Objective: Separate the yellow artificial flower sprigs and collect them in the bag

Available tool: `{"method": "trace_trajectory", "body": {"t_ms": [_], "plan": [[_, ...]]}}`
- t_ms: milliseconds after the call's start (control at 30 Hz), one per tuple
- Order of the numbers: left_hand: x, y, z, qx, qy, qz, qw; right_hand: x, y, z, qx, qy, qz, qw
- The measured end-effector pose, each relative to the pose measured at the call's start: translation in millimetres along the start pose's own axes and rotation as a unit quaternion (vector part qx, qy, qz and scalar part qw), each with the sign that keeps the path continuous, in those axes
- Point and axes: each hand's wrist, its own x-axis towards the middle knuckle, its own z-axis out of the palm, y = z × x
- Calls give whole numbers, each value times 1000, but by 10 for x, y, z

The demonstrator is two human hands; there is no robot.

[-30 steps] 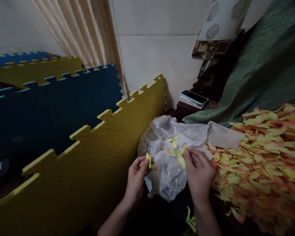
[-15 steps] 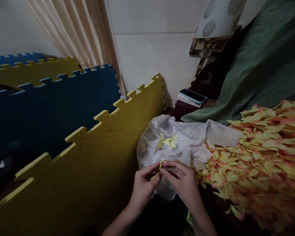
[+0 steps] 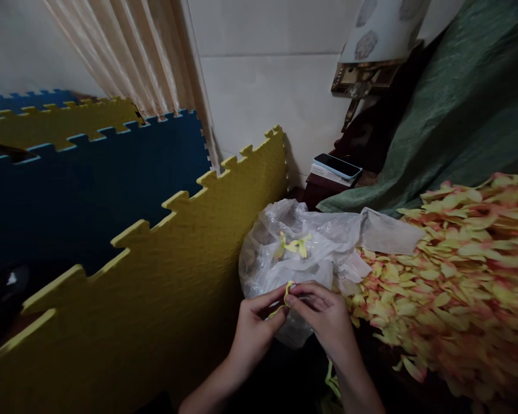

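My left hand (image 3: 259,322) and my right hand (image 3: 323,313) meet fingertip to fingertip above a clear plastic bag (image 3: 263,259). Between them they pinch a thin yellow-green flower piece (image 3: 288,287), and part of it shows along my left thumb. Its full shape is hidden by the fingers. On the bag just beyond my hands lie small yellow artificial flowers (image 3: 292,246). To the right spreads a large heap of yellow and pink artificial petals (image 3: 457,276). A green strand (image 3: 331,379) hangs in the dark beside my right forearm.
A yellow interlocking foam mat (image 3: 176,287) stands on edge at my left, with a dark blue mat (image 3: 103,190) behind it. A phone (image 3: 337,165) rests on a small dark box. Green fabric (image 3: 440,121) drapes at the right, beside a wall lamp (image 3: 371,40).
Both hands have shifted very slightly to the right within the view, still pinching the flower piece. The whole scene has drifted a little with the head. Nothing has been let go.
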Motion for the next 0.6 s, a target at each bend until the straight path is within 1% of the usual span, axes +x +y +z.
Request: {"method": "trace_trajectory", "body": {"t_ms": [167,300,400,500,600], "plan": [[0,-16,12,-16,-5,-9,1000,11,44,-46,2,-7,9,1000],[-12,0,11,-19,-9,0,1000,0,18,-55,-10,-3,4,1000],[-14,18,2,0,4,16,1000,-32,-2,-29,-36,10,-16,999],[2,-6,-5,21,12,21,999,-67,13,8,-91,35,-41,994],[33,-69,-15,18,21,10,1000,-79,47,28,-135,66,-35,988]]}}
